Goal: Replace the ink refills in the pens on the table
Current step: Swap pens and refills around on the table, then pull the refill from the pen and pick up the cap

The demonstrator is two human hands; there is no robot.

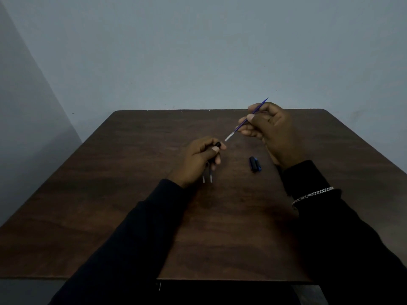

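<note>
My right hand (267, 128) pinches a thin blue ink refill (241, 124) above the dark wooden table (132, 205). The refill slants, its clear end pointing down-left toward my left hand. My left hand (201, 156) is closed around a black pen barrel (217, 144), whose open end shows between thumb and fingers. A small gap separates the refill's lower end from the barrel. Two thin pale refill ends (207, 178) stick out below my left hand; whether they lie on the table or are held I cannot tell. A short black and blue pen part (255, 164) lies on the table under my right hand.
A grey wall rises right behind the table's far edge (220, 110). Both dark sleeves reach across the near half of the table. A silver chain bracelet (312, 194) sits over my right sleeve.
</note>
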